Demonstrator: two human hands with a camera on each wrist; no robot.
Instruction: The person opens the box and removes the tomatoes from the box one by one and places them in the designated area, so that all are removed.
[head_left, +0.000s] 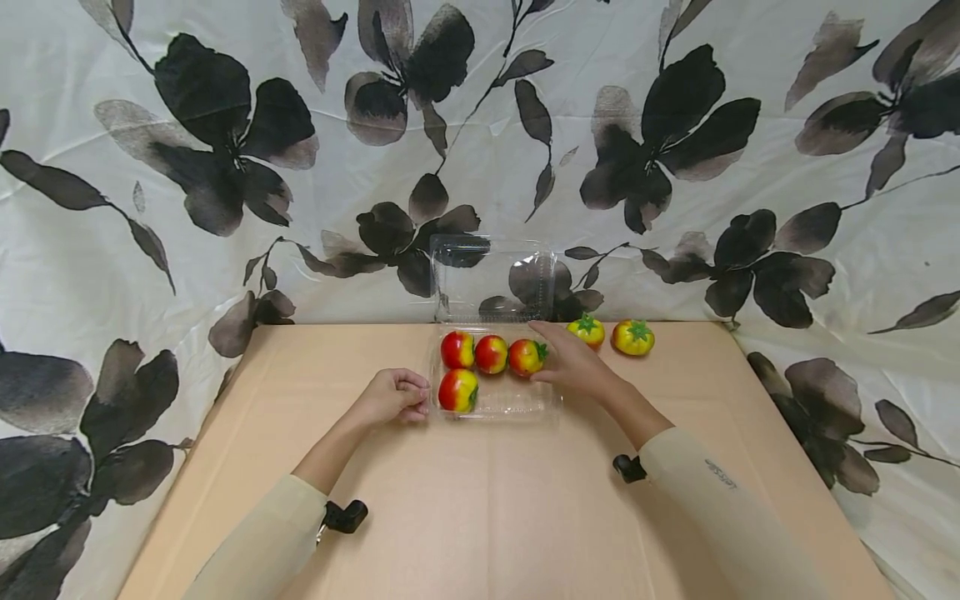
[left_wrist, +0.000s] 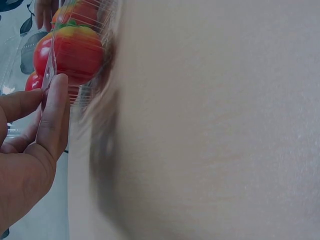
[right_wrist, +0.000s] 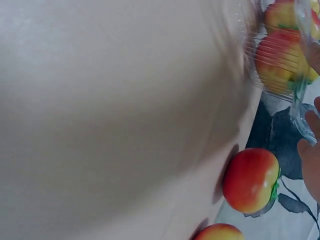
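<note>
Fruits point(head_left: 458, 391), four of them, sit in the clear box point(head_left: 517, 406) near your desk's point(head_left: 480, 517) far edge: three in a row along the box's far edge, one in its near left corner. Its lid point(head_left: 487, 283) stands open. Your left hand point(head_left: 392, 397) pinches the box's left rim. Your right hand point(head_left: 573, 360) has thumb and finger apart around the rightmost fruit point(head_left: 527, 356); you cannot tell whether they grip it. Two spare fruits point(head_left: 633, 337) lie right of the box.
</note>
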